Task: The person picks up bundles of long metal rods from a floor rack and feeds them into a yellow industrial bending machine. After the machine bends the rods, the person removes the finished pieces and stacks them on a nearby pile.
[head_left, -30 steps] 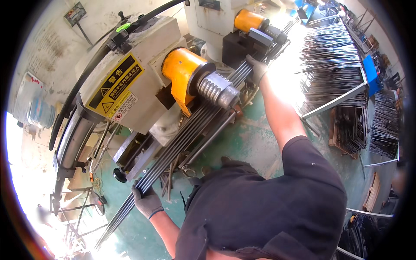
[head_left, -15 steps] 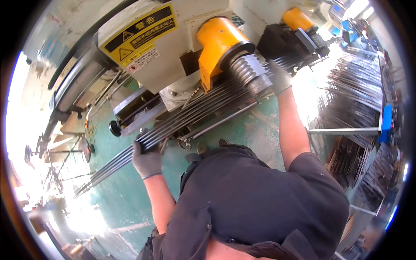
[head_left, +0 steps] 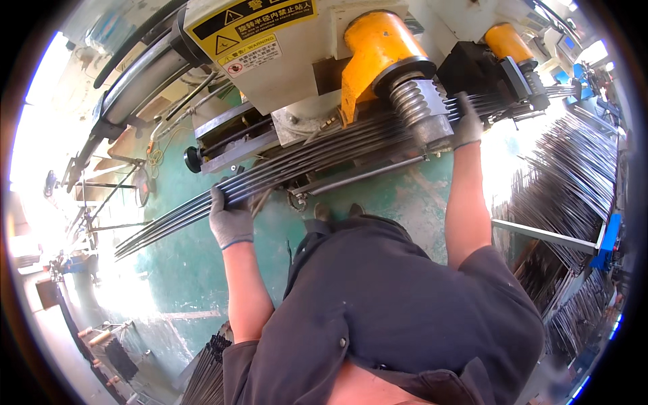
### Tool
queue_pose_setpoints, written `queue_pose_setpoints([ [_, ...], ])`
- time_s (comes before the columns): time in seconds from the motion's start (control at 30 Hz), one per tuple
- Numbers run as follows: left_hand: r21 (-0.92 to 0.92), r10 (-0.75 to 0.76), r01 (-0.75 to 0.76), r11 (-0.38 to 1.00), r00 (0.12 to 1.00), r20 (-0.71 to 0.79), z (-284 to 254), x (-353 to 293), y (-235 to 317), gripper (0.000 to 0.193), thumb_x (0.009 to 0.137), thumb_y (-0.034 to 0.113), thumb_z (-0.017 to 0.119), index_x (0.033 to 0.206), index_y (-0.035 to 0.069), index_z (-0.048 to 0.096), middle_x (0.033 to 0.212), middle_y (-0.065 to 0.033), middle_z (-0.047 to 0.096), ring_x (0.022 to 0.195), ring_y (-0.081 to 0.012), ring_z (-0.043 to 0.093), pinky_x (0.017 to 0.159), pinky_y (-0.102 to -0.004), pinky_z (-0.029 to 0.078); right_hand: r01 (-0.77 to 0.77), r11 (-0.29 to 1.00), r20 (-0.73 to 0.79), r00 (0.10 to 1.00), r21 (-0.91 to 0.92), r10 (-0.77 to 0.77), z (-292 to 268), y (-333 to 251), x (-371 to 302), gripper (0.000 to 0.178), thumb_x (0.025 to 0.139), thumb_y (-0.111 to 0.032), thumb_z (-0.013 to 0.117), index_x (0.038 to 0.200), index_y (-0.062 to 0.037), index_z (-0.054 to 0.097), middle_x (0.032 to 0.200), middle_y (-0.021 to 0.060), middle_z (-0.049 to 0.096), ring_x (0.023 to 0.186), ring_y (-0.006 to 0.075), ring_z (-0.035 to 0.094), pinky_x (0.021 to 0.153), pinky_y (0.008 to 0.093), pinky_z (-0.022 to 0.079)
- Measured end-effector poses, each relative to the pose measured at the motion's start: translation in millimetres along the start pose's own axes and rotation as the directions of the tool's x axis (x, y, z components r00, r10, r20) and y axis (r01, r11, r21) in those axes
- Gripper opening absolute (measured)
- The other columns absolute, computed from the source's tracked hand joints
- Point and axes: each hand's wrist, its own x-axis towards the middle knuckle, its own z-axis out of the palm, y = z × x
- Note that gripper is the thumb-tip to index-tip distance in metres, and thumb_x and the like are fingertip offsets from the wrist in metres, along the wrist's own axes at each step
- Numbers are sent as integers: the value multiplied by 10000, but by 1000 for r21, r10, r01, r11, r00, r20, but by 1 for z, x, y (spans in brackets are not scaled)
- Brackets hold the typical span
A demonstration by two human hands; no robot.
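Observation:
A long bundle of thin dark steel rods (head_left: 317,158) lies across the bed of a grey machine (head_left: 283,61), running from lower left to upper right. My left hand (head_left: 229,219), in a grey glove, is closed around the bundle near its free left end. My right hand (head_left: 466,121), also gloved, grips the rods at the right, beside a yellow housing (head_left: 378,57) with a ribbed steel roller (head_left: 415,111). A second yellow housing (head_left: 506,40) sits farther right along the rods.
A yellow and white warning label (head_left: 253,30) is on the machine face. Racks of many more rods (head_left: 574,169) stand at the right. The floor (head_left: 202,270) is green. More rod ends (head_left: 206,371) lie near my left elbow. Frames and stands (head_left: 101,196) crowd the left.
The view has swung closer to the machine. Both hands stay on the rod bundle; my left hand now sits higher on it, nearer the machine bed.

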Motion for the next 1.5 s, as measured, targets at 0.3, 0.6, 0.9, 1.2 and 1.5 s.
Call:
queue_pose_setpoints([
  [0.3, 9, -101, 101, 995, 982, 161, 9, -4, -47, 346, 1105, 229, 514, 1342, -19, 557, 1360, -215, 637, 1272, -374, 619, 1125, -536, 502, -34, 999, -35, 999, 33, 35, 27, 8, -33, 224, 970, -137, 730, 1132, 16, 706, 1034, 112, 745, 910, 268, 726, 836, 429, 600],
  [0.6, -131, -121, 145, 981, 977, 176, 0, -37, -28, 478, 1130, 354, 419, 1418, -15, 518, 1455, -199, 577, 1360, -401, 532, 1213, -568, 376, 343, 893, 223, 932, -290, -286, -89, -38, 99, 275, 1000, -241, 672, 1222, -85, 717, 1139, 97, 721, 1071, 265, 676, 935, 427, 557],
  [0.9, -216, 275, -276, 936, 961, -38, -109, 7, 136, 526, 1137, 404, 369, 1344, -51, 534, 1421, -224, 587, 1356, -423, 528, 1208, -572, 382, 273, 811, -4, 947, -517, -322, -38, -24, 15, 716, 1055, -566, 294, 1530, -71, 500, 1530, 144, 552, 1412, 325, 523, 1200, 511, 399],
  [1.2, -95, 486, -497, 862, 866, -117, -257, 92, 366, 587, 1100, 449, 477, 1439, -26, 412, 1404, -239, 531, 1273, -438, 551, 1136, -584, 447, -198, 966, -449, 887, -169, 103, -169, 169, -92, 503, 1043, -596, 539, 922, -120, 649, 747, -11, 620, 629, 129, 569, 569, 251, 475],
  [1.5, 137, 415, -409, 902, 910, -19, -271, 132, 421, 428, 1145, 358, 380, 1385, 48, 550, 1307, -161, 652, 1167, -329, 656, 983, -532, 574, -424, 890, -680, 704, -168, 207, -191, 251, -223, 420, 1038, -503, 617, 768, -183, 585, 603, -62, 529, 488, 112, 501, 438, 237, 417],
])
